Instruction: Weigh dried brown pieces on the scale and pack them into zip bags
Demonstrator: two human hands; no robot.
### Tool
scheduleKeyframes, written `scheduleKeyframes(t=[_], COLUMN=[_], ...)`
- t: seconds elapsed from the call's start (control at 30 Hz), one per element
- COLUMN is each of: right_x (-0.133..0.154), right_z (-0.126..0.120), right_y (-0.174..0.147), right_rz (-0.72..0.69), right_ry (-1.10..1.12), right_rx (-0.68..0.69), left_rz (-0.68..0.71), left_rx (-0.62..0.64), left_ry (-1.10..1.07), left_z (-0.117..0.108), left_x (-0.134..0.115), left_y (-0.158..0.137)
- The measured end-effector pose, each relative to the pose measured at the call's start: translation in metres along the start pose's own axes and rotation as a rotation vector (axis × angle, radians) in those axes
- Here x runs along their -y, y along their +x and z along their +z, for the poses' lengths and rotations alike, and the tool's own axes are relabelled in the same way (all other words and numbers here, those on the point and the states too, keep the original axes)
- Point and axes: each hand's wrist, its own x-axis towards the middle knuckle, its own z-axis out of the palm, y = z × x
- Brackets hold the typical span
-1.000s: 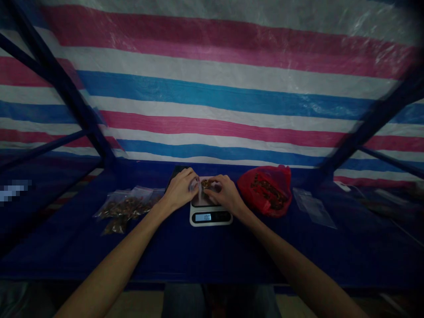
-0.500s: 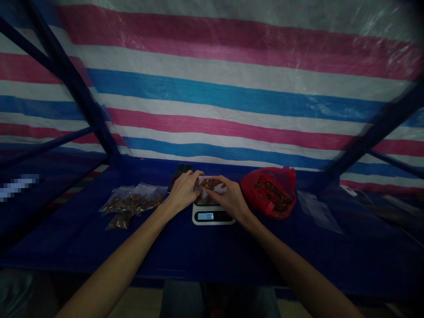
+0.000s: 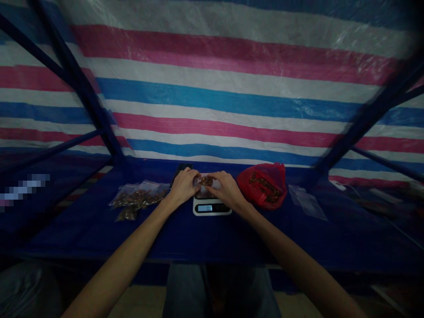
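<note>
Between my two hands is a small clear zip bag [image 3: 206,180] with brown dried pieces in it, just above a white digital kitchen scale [image 3: 212,212] with a lit display. My left hand [image 3: 184,184] pinches the bag's left edge, fingers closed. On the other side my right hand [image 3: 228,189] grips the right edge between thumb and fingers. To the right of that hand sits an open red plastic bag [image 3: 261,185] of similar brown pieces. A dark phone-like slab [image 3: 181,169] lies behind my left hand, partly covered by it.
Several filled zip bags [image 3: 141,196] lie in a pile on the left of the blue table [image 3: 185,240]. Flat clear zip bags [image 3: 307,202] rest at the right. Blue metal posts [image 3: 94,106] and a striped sheet [image 3: 225,97] stand behind. A white cable runs along the far right.
Both hands keep hold of the zip bag, and its brown contents show more clearly between them. The scale display appears different. The whole view has shifted slightly.
</note>
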Motion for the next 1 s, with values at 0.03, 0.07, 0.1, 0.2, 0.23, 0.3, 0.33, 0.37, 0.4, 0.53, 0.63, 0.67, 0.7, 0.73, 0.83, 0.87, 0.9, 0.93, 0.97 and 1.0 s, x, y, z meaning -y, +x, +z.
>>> scheduleKeyframes(t=[0.03, 0.07, 0.1, 0.2, 0.23, 0.3, 0.33, 0.37, 0.4, 0.53, 0.63, 0.67, 0.7, 0.73, 0.83, 0.87, 0.9, 0.93, 0.97, 1.0], right_x=[0.001, 0.001, 0.002, 0.005, 0.007, 0.009, 0.010, 0.012, 0.013, 0.017, 0.020, 0.021, 0.023, 0.026, 0.035, 0.039, 0.042, 0.045, 0.047, 0.048], right_z=[-0.002, -0.005, -0.007, -0.014, -0.016, -0.020, -0.022, -0.024, -0.026, -0.033, -0.039, -0.041, -0.044, -0.047, -0.055, -0.058, -0.060, -0.063, -0.065, -0.068], right_y=[0.002, 0.004, 0.006, 0.011, 0.012, 0.014, 0.015, 0.015, 0.016, 0.021, 0.027, 0.030, 0.033, 0.037, 0.049, 0.054, 0.058, 0.062, 0.065, 0.068], right_rz=[-0.023, -0.049, -0.074, -0.135, -0.153, -0.184, -0.198, -0.213, -0.230, -0.319, -0.418, -0.459, -0.500, -0.539, -0.655, -0.691, -0.726, -0.758, -0.778, -0.782], right_ry=[-0.050, -0.096, -0.137, -0.223, -0.245, -0.290, -0.315, -0.339, -0.362, -0.444, -0.501, -0.515, -0.525, -0.531, -0.537, -0.537, -0.538, -0.538, -0.537, -0.533], right_rx=[0.018, 0.031, 0.043, 0.072, 0.083, 0.103, 0.112, 0.121, 0.128, 0.143, 0.137, 0.138, 0.141, 0.147, 0.175, 0.186, 0.199, 0.212, 0.222, 0.225], left_rz=[0.004, 0.009, 0.016, 0.030, 0.027, 0.013, 0.002, -0.008, -0.020, -0.082, -0.091, -0.089, -0.087, -0.085, -0.080, -0.076, -0.069, -0.067, -0.069, -0.077], left_rx=[0.000, 0.001, 0.004, 0.006, 0.004, -0.003, -0.008, -0.008, -0.007, -0.010, -0.035, -0.049, -0.064, -0.079, -0.107, -0.107, -0.102, -0.097, -0.092, -0.088], left_ry=[0.001, 0.001, 0.000, -0.005, -0.006, -0.007, -0.009, -0.014, -0.024, -0.107, -0.193, -0.228, -0.267, -0.310, -0.478, -0.544, -0.612, -0.676, -0.729, -0.771], left_z=[0.000, 0.001, 0.001, 0.000, -0.001, -0.002, -0.003, -0.003, -0.003, 0.000, 0.004, 0.005, 0.006, 0.007, 0.008, 0.007, 0.007, 0.006, 0.005, 0.003], left_x=[0.000, 0.000, 0.000, -0.002, -0.002, -0.003, -0.004, -0.005, -0.005, -0.007, -0.006, -0.006, -0.005, -0.005, -0.004, -0.004, -0.004, -0.004, -0.005, -0.005], left_y=[0.000, 0.000, 0.000, -0.001, -0.001, -0.002, -0.002, -0.002, -0.002, -0.002, -0.001, 0.000, 0.000, 0.001, 0.003, 0.004, 0.004, 0.005, 0.006, 0.006])
